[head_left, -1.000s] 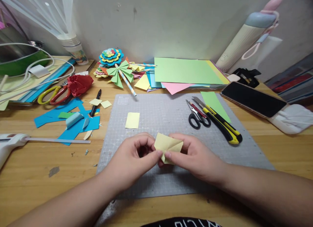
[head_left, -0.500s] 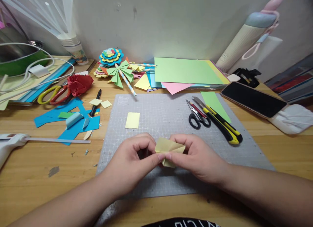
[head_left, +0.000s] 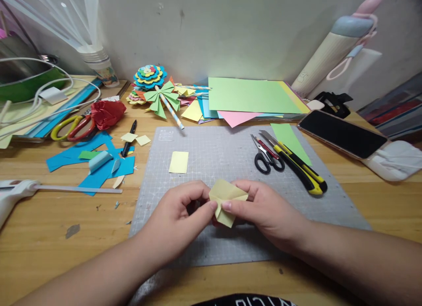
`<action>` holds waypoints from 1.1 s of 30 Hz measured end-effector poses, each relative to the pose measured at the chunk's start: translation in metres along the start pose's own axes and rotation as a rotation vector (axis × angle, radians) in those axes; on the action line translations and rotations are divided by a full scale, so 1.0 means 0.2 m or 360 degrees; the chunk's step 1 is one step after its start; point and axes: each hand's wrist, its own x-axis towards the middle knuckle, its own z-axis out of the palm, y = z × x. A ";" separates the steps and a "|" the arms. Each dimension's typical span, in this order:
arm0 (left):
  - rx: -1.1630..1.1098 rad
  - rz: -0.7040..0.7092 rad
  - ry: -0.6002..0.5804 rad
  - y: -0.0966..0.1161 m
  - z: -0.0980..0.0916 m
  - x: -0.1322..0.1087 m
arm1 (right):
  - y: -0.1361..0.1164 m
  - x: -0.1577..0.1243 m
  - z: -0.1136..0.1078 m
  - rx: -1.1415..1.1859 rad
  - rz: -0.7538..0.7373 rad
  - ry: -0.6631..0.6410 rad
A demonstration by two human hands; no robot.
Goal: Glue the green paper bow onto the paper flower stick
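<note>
A small creased piece of pale yellow paper (head_left: 227, 191) is held between both hands over the grey cutting mat (head_left: 198, 249). My left hand (head_left: 184, 218) pinches its left side, thumb on top near the middle. From the right, my right hand (head_left: 267, 209) grips it the same way, its thumb close to the other one. Folds spread out from the spot between the thumbs, and the lower flap points toward me. The fingers beneath the paper are mostly hidden. Beyond my left hand, a flat pale yellow paper rectangle (head_left: 178, 162) lies on the mat.
Scissors (head_left: 265, 158), a red pen (head_left: 267, 148) and a yellow-black utility knife (head_left: 300, 167) lie on the mat's right. A phone (head_left: 343, 133) rests beyond it. At left are blue paper scraps (head_left: 105, 165), a black pen (head_left: 129, 139) and a glue gun (head_left: 16, 194). Paper flowers (head_left: 150, 77) stand behind.
The yellow paper has opened out and tilted between my fingers, so more of its face and lower flap show. My hands stay in nearly the same place.
</note>
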 end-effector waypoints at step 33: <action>-0.0255 -0.0177 -0.0050 0.00 0.01 0.00 | 0.00 -0.01 0.00 -0.0115 0.0005 -0.0173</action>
